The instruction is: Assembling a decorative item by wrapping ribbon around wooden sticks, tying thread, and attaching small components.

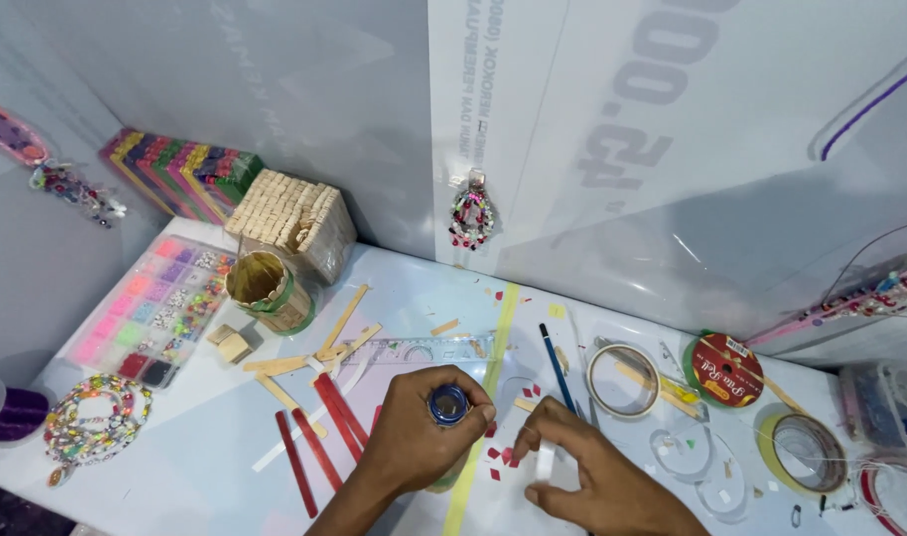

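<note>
left hand [414, 437]: closed around a small round blue-capped container [448, 405], cap facing up at the camera; the body is hidden in the fist, so glue or paint, cannot tell which.
right hand [582, 471]: fingers pinched on a small white strip [544, 463], held flat to the white tabletop [205, 467].
hands: close together, not touching; both sit just right of the yellow tape line [493, 367] that runs across the table.
work area: small red cut pieces [505, 457] lie scattered between and under the two hands; some are just beside the white strip.
near left: red craft sticks [319, 442] lie loose beside the left wrist, plain wooden sticks [324, 352] above them, a clear ruler [423, 349] behind the knuckles.
near right: blue pencil [556, 365] just past the right fingers, clear tape roll [622, 379] beside it, red ribbon spool [726, 369] further out.
far left: round stick-built cup with green band [265, 290], stick-built box [294, 223], bead tray [155, 310], beaded loop [96, 417].
progress, judged: cup and box look built. Red bits are cut but loose; I see none fixed to the strip. Container cap looks on. Sticking seems mostly left to do.
</note>
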